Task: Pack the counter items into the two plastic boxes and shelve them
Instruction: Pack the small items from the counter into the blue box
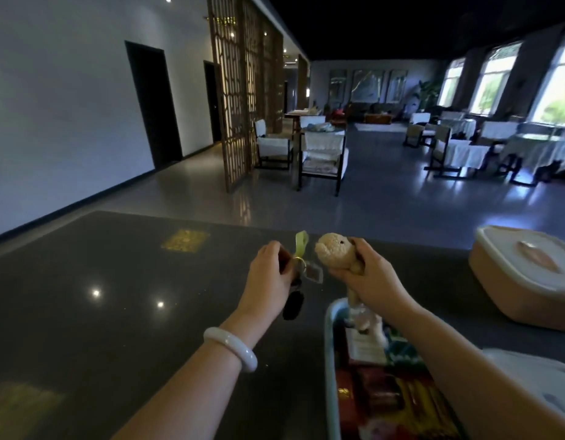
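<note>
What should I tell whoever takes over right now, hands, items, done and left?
Left hand: grips a key bunch with a green strap, above the counter.
Right hand: grips a knitted plush toy, above the open box.
Open box: already partly filled with packets.
Pink box: lid on, right side of counter.
Left: put toy and keys in, close the open box, shelve both.
</note>
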`<action>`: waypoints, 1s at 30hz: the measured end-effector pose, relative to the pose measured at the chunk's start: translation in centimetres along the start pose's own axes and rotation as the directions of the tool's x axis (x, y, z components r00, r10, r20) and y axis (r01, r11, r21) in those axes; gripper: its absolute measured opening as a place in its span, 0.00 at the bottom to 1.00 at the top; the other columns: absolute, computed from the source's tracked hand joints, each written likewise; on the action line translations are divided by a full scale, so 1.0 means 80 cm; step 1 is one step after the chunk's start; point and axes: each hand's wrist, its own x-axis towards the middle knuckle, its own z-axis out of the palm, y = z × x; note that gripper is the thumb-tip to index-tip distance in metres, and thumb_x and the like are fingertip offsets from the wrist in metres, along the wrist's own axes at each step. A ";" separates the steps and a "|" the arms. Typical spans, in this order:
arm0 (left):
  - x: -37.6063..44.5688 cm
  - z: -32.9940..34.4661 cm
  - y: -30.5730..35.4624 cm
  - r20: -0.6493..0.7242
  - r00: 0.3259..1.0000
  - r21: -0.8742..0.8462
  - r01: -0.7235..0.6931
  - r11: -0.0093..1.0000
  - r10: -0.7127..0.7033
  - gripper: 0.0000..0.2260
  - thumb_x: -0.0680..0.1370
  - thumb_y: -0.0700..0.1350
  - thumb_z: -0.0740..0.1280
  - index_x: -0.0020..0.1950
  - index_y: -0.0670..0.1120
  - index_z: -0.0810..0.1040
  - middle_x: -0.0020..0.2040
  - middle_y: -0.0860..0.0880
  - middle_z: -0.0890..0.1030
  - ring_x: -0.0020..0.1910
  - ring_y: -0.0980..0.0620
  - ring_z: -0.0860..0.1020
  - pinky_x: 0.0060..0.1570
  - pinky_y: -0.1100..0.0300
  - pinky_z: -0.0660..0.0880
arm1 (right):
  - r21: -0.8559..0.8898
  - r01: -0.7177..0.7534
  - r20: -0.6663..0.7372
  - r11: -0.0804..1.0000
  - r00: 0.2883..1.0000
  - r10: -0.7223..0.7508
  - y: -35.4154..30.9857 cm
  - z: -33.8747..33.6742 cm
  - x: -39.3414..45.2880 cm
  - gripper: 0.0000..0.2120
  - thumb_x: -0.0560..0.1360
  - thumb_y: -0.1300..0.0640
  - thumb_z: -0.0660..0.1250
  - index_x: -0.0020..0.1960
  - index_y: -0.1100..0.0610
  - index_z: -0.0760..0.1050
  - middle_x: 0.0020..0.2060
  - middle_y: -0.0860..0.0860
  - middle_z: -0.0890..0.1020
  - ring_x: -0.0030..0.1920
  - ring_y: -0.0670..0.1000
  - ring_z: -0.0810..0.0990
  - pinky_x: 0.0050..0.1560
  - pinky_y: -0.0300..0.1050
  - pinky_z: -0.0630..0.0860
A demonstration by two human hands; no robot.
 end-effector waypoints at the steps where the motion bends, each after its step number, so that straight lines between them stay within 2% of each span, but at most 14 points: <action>1: -0.006 0.011 0.019 -0.004 1.000 -0.008 -0.021 1.000 0.021 0.09 0.76 0.43 0.69 0.43 0.54 0.70 0.43 0.53 0.76 0.40 0.60 0.76 0.39 0.71 0.73 | 0.003 -0.003 0.001 1.000 1.000 0.003 0.003 -0.021 -0.010 0.21 0.69 0.51 0.75 0.56 0.38 0.69 0.47 0.39 0.79 0.47 0.33 0.77 0.42 0.30 0.72; 4: -0.028 0.041 0.066 0.010 0.998 -0.036 -0.057 0.998 0.057 0.06 0.77 0.44 0.69 0.44 0.50 0.73 0.43 0.52 0.77 0.41 0.58 0.76 0.40 0.65 0.74 | -0.010 -0.018 0.021 1.000 1.000 0.018 0.013 -0.073 -0.041 0.20 0.69 0.51 0.75 0.55 0.39 0.71 0.45 0.40 0.80 0.46 0.36 0.79 0.39 0.31 0.74; 6: -0.043 0.058 0.092 0.037 0.998 -0.062 -0.056 0.997 0.058 0.06 0.77 0.45 0.69 0.44 0.48 0.73 0.43 0.51 0.77 0.41 0.57 0.76 0.39 0.66 0.73 | 0.000 -0.027 0.037 1.000 0.999 0.027 0.021 -0.100 -0.060 0.18 0.68 0.51 0.76 0.53 0.38 0.72 0.43 0.39 0.81 0.42 0.41 0.81 0.34 0.30 0.75; 8: -0.063 0.073 0.112 0.066 0.996 -0.094 -0.053 0.994 0.059 0.06 0.77 0.45 0.70 0.43 0.47 0.73 0.42 0.51 0.77 0.40 0.56 0.76 0.38 0.67 0.73 | -0.017 -0.037 0.046 0.999 0.998 0.038 0.031 -0.118 -0.078 0.17 0.68 0.50 0.76 0.52 0.39 0.73 0.42 0.39 0.82 0.40 0.42 0.82 0.33 0.29 0.74; 12: -0.107 0.097 0.127 0.120 0.993 -0.143 0.025 0.989 -0.008 0.07 0.76 0.45 0.70 0.43 0.47 0.74 0.42 0.51 0.78 0.40 0.57 0.77 0.38 0.70 0.71 | -0.055 -0.096 0.094 0.994 0.990 0.101 0.058 -0.124 -0.104 0.20 0.67 0.50 0.77 0.55 0.45 0.75 0.43 0.44 0.82 0.40 0.48 0.83 0.38 0.36 0.78; 15: -0.135 0.107 0.118 0.175 0.980 -0.118 0.120 0.986 -0.098 0.06 0.77 0.47 0.70 0.44 0.50 0.74 0.42 0.53 0.79 0.40 0.59 0.77 0.37 0.72 0.70 | -0.086 -0.133 0.156 0.987 0.977 0.145 0.076 -0.115 -0.119 0.21 0.66 0.49 0.77 0.56 0.45 0.74 0.45 0.45 0.82 0.45 0.44 0.81 0.47 0.41 0.78; 17: -0.151 0.110 0.108 0.203 0.965 -0.077 0.184 0.980 -0.165 0.05 0.77 0.48 0.70 0.46 0.50 0.75 0.41 0.55 0.79 0.38 0.61 0.77 0.34 0.73 0.70 | -0.089 -0.156 0.201 0.984 0.965 0.171 0.086 -0.106 -0.125 0.22 0.66 0.49 0.77 0.57 0.44 0.73 0.44 0.44 0.82 0.44 0.43 0.81 0.45 0.37 0.78; 20: -0.169 0.106 0.094 0.213 0.949 0.011 0.237 0.972 -0.234 0.07 0.76 0.51 0.70 0.46 0.50 0.75 0.41 0.56 0.78 0.39 0.61 0.77 0.33 0.70 0.70 | -0.107 -0.178 0.242 0.978 0.949 0.200 0.096 -0.093 -0.131 0.23 0.66 0.48 0.77 0.57 0.43 0.72 0.36 0.40 0.82 0.37 0.43 0.82 0.35 0.30 0.74; 22: -0.177 0.100 0.085 0.233 0.944 0.107 0.215 0.971 -0.234 0.07 0.77 0.50 0.70 0.45 0.50 0.73 0.43 0.55 0.78 0.41 0.58 0.77 0.35 0.69 0.71 | -0.119 -0.177 0.303 0.977 0.931 0.206 0.098 -0.086 -0.131 0.27 0.65 0.48 0.77 0.61 0.44 0.72 0.41 0.41 0.83 0.42 0.47 0.83 0.40 0.32 0.77; 25: -0.191 0.092 0.079 0.309 0.939 0.204 0.090 0.975 -0.151 0.06 0.76 0.48 0.70 0.44 0.53 0.73 0.41 0.57 0.75 0.42 0.57 0.77 0.34 0.71 0.67 | -0.188 -0.085 0.414 0.978 0.897 0.158 0.102 -0.073 -0.124 0.29 0.66 0.50 0.77 0.65 0.46 0.73 0.55 0.45 0.81 0.57 0.50 0.79 0.60 0.46 0.76; 28: -0.205 0.091 0.077 0.303 0.951 0.298 -0.039 0.954 -0.056 0.05 0.75 0.49 0.71 0.48 0.55 0.78 0.41 0.58 0.69 0.45 0.56 0.72 0.40 0.68 0.67 | -0.357 0.018 0.466 0.934 0.870 0.161 0.106 -0.064 -0.121 0.27 0.65 0.46 0.76 0.63 0.43 0.74 0.54 0.45 0.78 0.59 0.51 0.73 0.65 0.56 0.69; 30: -0.208 0.091 0.071 0.249 0.968 0.343 -0.078 0.936 -0.011 0.06 0.75 0.47 0.71 0.50 0.54 0.79 0.41 0.57 0.71 0.48 0.55 0.68 0.44 0.67 0.66 | -0.396 0.018 0.476 0.918 0.859 0.189 0.110 -0.062 -0.124 0.31 0.64 0.45 0.77 0.66 0.43 0.72 0.54 0.45 0.73 0.61 0.52 0.69 0.69 0.58 0.64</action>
